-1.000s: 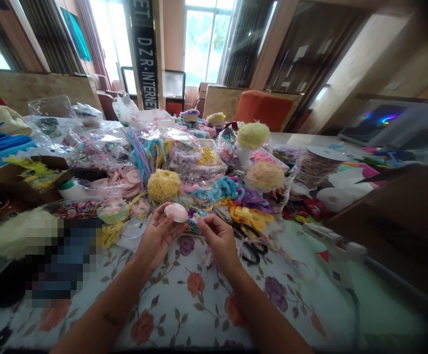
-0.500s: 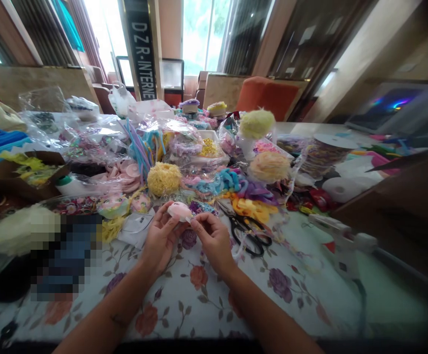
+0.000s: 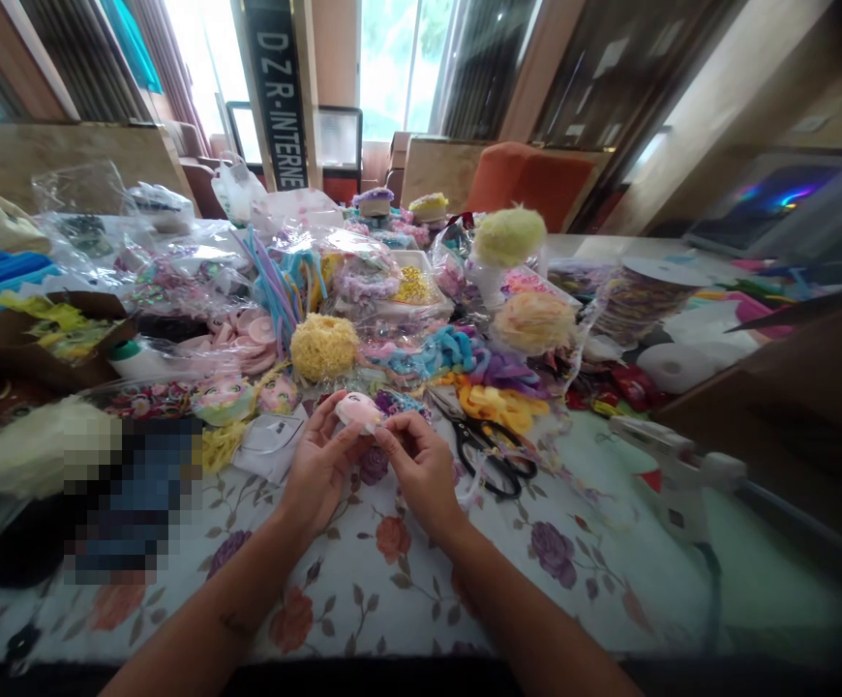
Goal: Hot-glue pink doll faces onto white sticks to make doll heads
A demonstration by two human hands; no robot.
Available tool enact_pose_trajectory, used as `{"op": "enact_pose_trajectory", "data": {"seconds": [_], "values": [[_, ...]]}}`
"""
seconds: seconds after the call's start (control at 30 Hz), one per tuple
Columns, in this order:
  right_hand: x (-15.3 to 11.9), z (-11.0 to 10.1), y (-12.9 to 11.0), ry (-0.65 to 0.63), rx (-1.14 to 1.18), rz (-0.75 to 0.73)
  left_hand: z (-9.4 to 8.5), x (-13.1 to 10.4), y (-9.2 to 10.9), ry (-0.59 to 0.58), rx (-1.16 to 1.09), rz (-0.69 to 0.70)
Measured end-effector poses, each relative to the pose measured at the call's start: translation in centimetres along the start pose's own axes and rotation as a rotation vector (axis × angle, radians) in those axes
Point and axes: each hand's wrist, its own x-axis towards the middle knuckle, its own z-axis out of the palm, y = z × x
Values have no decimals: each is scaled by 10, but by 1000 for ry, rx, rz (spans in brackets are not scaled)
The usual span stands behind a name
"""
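Between my two hands is a small pale pink doll head with painted eyes, raised a little above the flowered tablecloth. My left hand grips it from the left, fingers behind and thumb in front. The fingertips of my right hand pinch its lower right edge, and whatever lies under those fingertips is hidden. Black-handled scissors lie just right of my right hand. Left of my left hand are a small white pouch and yellow yarn.
A yellow yarn ball, pipe cleaners and bagged trims crowd the table behind my hands. On the right stand a white glue gun and a cardboard box. More doll faces lie at the left.
The doll head has turned slightly, showing more of its painted face. Both hands keep hold of it in nearly the same place. The camera view has shifted a little.
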Motion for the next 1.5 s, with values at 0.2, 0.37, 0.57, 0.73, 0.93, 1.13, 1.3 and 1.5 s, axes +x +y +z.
{"op": "enact_pose_trajectory", "data": {"seconds": [0.2,0.37,0.57,0.73,0.93,1.13,1.3,1.5], "values": [[-1,1,3,1,-53,-62,-1,0,-1,-3,44,4],[0,1,3,27,-92,-112,-1,0,-1,-9,51,-3],[-1,1,3,37,-117,-129,0,-1,-1,-23,32,-3],[-2,2,3,49,-151,-172,-1,-1,-2,-23,42,-6],[-2,2,3,60,-179,-193,-2,-1,-2,-32,62,-3],[-3,3,2,54,-181,-195,-2,0,-3,-29,68,12],[-4,3,1,44,-175,-200,-2,0,-3,-20,62,11],[-4,3,2,39,-176,-198,-1,-1,-2,-3,58,-1]]}}
